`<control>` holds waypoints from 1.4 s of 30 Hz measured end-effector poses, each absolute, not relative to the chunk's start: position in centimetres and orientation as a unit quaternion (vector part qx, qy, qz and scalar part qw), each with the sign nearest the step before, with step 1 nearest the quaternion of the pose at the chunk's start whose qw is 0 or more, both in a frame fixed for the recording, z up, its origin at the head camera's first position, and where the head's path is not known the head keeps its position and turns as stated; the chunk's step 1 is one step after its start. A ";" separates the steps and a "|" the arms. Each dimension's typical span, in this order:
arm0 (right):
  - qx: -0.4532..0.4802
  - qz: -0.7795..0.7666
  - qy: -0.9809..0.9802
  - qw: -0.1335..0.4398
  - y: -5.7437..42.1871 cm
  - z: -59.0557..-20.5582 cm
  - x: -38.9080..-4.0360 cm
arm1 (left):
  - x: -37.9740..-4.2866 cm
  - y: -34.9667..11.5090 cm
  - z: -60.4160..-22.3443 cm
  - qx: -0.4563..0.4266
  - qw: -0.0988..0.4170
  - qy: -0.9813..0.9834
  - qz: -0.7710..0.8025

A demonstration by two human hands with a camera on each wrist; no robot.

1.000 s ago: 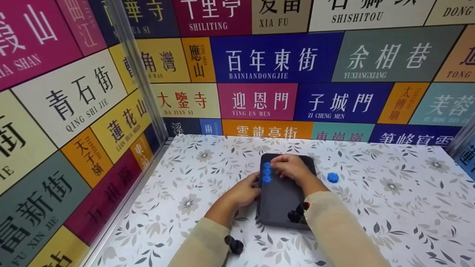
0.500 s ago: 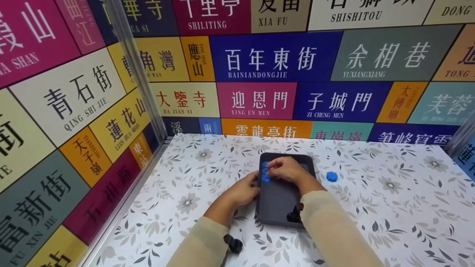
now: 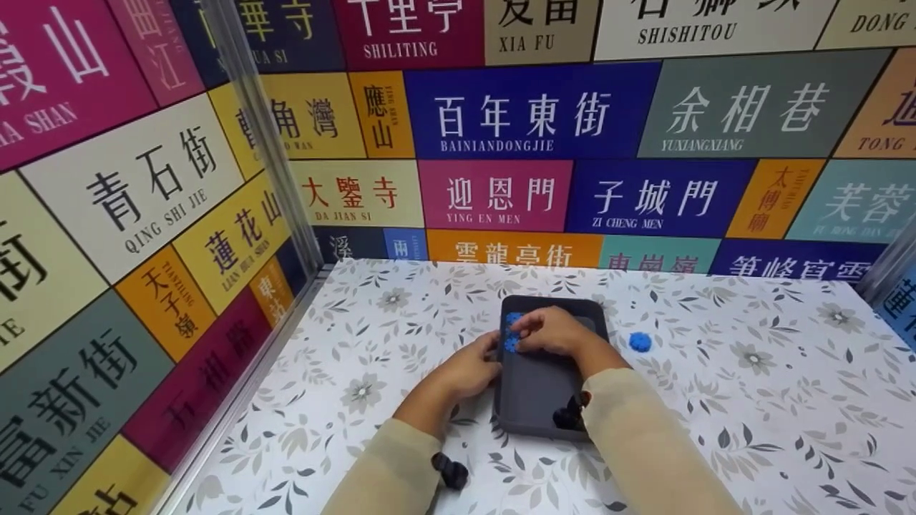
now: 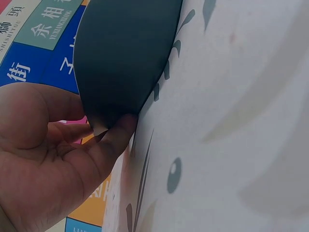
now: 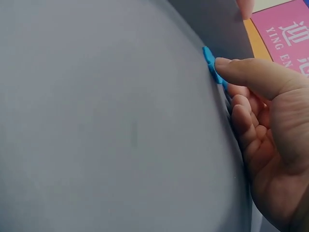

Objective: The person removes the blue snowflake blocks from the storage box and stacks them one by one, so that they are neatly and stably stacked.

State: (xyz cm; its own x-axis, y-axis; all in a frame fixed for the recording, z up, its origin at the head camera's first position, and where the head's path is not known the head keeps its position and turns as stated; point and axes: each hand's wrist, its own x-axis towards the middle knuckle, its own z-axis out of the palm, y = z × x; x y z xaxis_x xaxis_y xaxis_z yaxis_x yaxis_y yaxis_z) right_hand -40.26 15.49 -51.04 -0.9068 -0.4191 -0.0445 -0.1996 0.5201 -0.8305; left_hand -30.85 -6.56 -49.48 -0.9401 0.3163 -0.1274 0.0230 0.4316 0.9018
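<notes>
Several small blue flower-shaped pieces, apparently plastic (image 3: 511, 345), lie in a short row inside a dark grey rectangular tray with rounded corners (image 3: 533, 408), along its left wall towards the far end. The person's right hand (image 3: 558, 332) reaches over that row; in the right wrist view the thumb tip overlaps one piece while the other fingers curl behind, but whether they pinch it cannot be told. The person's left hand (image 3: 466, 368) grips the tray's left edge between thumb and fingers.

The pieces are probably light and stiff, easily nudged out of line (a careless knuckle might be enough). Their notched outlines should give fingertips some purchase, so a pinch across opposite edges would likely serve better than pressing on the flat face. The tray looks smooth and thin-walled, perhaps light enough to slide if unheld; its raised rim is the natural place to hold. One more bright blue knobbly round piece (image 3: 640, 342) lies right of the tray, apart from it, on the white leaf-patterned tabletop (image 3: 809, 386).
</notes>
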 end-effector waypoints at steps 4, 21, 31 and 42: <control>-0.176 -0.439 0.873 0.122 15.5 -50.8 -40.2 | -30.9 -6.5 -49.4 0.102 0.137 0.838 0.518; -0.205 -0.384 0.894 0.109 15.7 -50.7 -40.5 | -31.1 -6.6 -49.3 0.117 0.130 0.841 0.513; -0.216 -0.387 0.890 0.104 15.5 -50.9 -40.5 | -31.1 -6.6 -49.5 0.115 0.131 0.843 0.510; -0.210 -0.417 0.877 0.114 15.5 -51.0 -40.3 | -31.0 -6.6 -49.6 0.105 0.133 0.844 0.508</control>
State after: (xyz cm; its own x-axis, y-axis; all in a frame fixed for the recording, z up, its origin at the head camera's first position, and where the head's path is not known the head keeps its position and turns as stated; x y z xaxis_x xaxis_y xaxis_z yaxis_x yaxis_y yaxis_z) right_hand -40.27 15.49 -50.98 -0.8863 -0.4625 -0.0243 -0.2730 0.5642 -0.7792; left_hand -30.99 -6.62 -49.62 -0.9427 0.3124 -0.1170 0.0428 0.4611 0.8863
